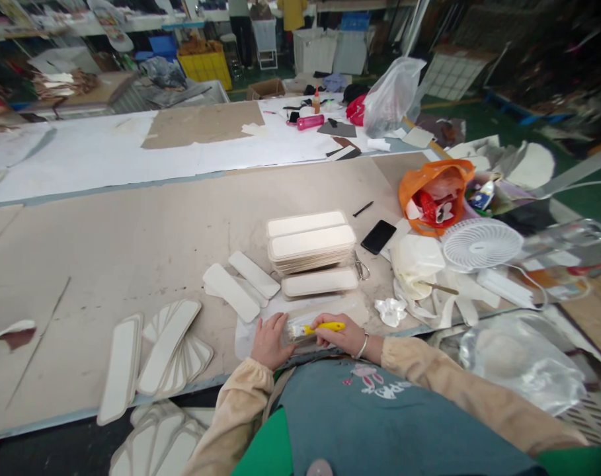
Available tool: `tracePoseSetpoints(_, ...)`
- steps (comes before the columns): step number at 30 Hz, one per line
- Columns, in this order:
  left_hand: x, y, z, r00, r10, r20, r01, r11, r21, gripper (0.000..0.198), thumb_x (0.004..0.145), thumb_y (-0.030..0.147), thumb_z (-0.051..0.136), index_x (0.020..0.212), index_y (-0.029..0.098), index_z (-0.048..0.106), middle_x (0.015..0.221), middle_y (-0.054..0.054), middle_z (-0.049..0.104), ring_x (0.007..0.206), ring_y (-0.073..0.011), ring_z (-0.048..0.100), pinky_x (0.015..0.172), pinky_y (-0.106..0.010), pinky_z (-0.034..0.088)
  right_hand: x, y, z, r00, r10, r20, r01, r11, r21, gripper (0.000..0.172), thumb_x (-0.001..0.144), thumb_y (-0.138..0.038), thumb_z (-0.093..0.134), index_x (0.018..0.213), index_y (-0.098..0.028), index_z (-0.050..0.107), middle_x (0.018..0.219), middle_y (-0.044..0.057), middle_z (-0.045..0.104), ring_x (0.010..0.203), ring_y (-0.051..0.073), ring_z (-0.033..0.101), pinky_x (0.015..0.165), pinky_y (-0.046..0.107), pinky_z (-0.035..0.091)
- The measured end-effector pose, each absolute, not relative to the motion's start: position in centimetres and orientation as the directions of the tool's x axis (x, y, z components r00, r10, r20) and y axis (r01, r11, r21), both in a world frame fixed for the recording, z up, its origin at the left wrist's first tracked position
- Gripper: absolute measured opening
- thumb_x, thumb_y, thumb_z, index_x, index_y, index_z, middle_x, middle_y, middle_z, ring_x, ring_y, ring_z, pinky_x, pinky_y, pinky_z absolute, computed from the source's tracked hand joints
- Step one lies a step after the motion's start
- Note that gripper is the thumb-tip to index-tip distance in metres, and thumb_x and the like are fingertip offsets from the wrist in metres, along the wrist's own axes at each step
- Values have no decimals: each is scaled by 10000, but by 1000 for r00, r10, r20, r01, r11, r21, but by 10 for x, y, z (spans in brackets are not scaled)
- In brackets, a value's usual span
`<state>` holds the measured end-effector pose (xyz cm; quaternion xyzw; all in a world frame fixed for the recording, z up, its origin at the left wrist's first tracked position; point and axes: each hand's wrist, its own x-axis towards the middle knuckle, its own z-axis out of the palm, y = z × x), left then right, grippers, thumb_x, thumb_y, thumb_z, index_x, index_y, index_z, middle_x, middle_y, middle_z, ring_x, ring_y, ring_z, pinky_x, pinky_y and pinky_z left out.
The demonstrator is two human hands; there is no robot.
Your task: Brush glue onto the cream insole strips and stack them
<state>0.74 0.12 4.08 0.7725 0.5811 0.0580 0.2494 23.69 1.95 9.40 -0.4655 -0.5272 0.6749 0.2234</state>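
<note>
My right hand (340,334) is closed round the yellow handle of a paintbrush (324,326). The brush's bristles rest on a long strip-shaped piece (307,338) at the table's near edge, partly hidden by my hands. At the strip's left end lies my left hand (270,340), fingers spread and thumb apart, touching it. A pale sheet (350,307) is under the strip. Just beyond are a neat stack of white rounded strips (313,243) and a lower pile of them (320,283). Several loose white strips (233,291) lie to the left of that pile.
Fanned strips (171,347) lie at the left front, with more below the table edge (156,439). On the right are scissors (362,266), a phone (378,237), a pen-like tool (363,209), an orange bag (434,192), a white fan (481,243) and crumpled paper (391,311).
</note>
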Motion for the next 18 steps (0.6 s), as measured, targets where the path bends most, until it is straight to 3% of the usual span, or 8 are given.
tracePoseSetpoints(5,7,-1,39,312,930,-197,871,-196,451,708,675,372,668,1321,196,437,1347,-154,503,1241,-315,457,1065,-592,252,229,19,81,-483,788,-382,252,-292,-922,178,798,-317,555,886,-181,631,604,-29,628,541,109,597,560,212,493)
tracePoseSetpoints(18,8,-3,37,301,942,-149,889,-220,402,672,708,388,629,1327,203,442,1317,-147,526,1198,-316,497,1050,-577,286,305,10,81,-293,879,-376,360,-263,-895,213,802,-316,535,931,-177,632,633,-2,660,575,141,634,581,245,511)
